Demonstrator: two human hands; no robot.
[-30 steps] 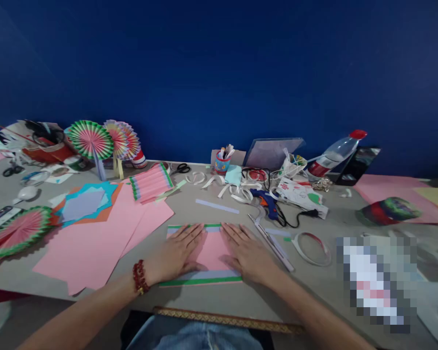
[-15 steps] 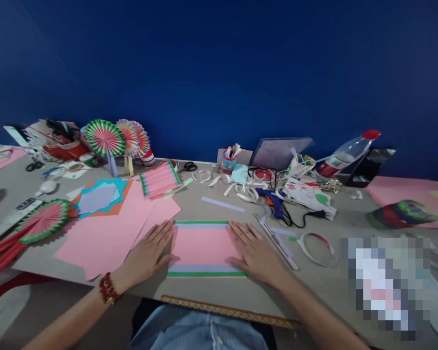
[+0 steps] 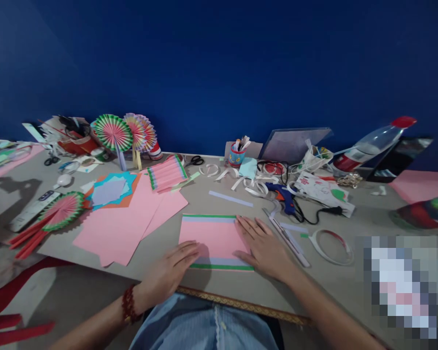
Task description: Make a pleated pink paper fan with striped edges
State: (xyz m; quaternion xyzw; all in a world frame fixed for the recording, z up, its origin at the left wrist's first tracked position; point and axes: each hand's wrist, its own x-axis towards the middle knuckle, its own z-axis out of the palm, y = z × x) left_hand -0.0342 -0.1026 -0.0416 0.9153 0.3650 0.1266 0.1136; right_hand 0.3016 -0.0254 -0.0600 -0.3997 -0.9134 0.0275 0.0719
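A pink paper sheet (image 3: 213, 238) with lavender and green strips along its far and near edges lies flat on the grey table (image 3: 219, 282). Over its near left corner is my left hand (image 3: 171, 270), its fingers stretched out and held close together, empty. My right hand (image 3: 264, 245) rests on the sheet's right edge with fingers spread and thumb on the pink part. Just right of that hand lies a long, thin cutter-like tool (image 3: 288, 239). A lavender strip (image 3: 230, 198) lies beyond the sheet.
Pink sheets (image 3: 120, 233), a round folded fan (image 3: 63, 211) and a phone (image 3: 34, 211) are at left. Standing fans (image 3: 113, 132), scissors (image 3: 195, 161), a pen cup (image 3: 237, 154), a blue glue gun (image 3: 286, 200) and a bottle (image 3: 368, 148) line the back. A tape roll (image 3: 331, 247) lies at right.
My left hand has moved from the sheet's left edge to its near left corner. My right hand stays on the right edge. The view has shifted, and part of a person shows at far left.
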